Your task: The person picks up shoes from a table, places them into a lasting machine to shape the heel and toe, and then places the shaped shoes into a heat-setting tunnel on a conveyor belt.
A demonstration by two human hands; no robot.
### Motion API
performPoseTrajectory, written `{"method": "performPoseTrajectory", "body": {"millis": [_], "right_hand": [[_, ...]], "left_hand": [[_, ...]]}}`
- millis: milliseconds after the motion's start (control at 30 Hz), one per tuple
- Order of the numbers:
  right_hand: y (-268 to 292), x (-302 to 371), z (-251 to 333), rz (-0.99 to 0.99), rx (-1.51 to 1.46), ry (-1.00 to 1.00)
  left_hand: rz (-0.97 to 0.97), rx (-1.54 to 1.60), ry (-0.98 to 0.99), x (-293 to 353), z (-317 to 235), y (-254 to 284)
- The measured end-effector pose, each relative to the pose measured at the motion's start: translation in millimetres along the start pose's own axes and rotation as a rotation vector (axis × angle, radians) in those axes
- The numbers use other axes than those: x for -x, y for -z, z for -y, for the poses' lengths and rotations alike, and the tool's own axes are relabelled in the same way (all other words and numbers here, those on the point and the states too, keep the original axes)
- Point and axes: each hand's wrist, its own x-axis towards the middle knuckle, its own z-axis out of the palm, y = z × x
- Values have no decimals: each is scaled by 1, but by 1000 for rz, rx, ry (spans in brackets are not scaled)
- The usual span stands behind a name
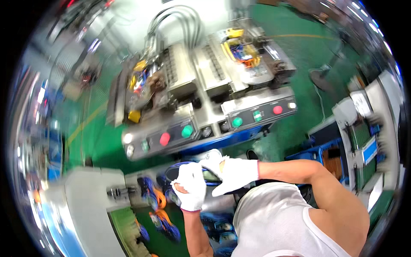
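Both hands wear white work gloves and come together just in front of the machine. My left hand [190,186] is wrapped round a dark shoe with blue edging [172,172]. From the other side, my right hand [235,172] grips the same shoe. The gloves hide most of it, and motion blurs the rest. Below and left of my left hand lie several blue shoes with orange parts [165,225]. More blue shoes [220,227] are beside my left forearm.
Ahead stands a two-station shoe machine [209,96] with red and green buttons on sloped panels. A grey machine body [92,205] is at the left. On the right are a blue crate [317,156] and a rack-like unit [361,145]. A stand fan [321,79] stands beyond.
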Motion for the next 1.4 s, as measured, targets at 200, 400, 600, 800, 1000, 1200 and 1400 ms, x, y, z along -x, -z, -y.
{"method": "performPoseTrajectory", "body": {"millis": [200, 400, 600, 800, 1000, 1200, 1400], "right_hand": [[99, 36, -101, -286, -240, -153], [157, 149, -148, -668, -1158, -463], [136, 236, -155, -1123, -1436, -648], [147, 241, -144, -1295, -1339, -798], [200, 183, -182, -1116, -915, -724], [310, 68, -216, -871, -555, -610], [367, -157, -360, -480, -140, -656]], "left_hand": [[248, 341, -289, -160, -125, -81], [91, 650, 44, -306, -161, -222], [254, 363, 588, -406, -138, -402], [515, 272, 627, -453, -88, -462], [501, 1141, 764, -434, -45, -368], [502, 758, 661, -269, -62, -187], [733, 416, 847, -44, -14, -74]]}}
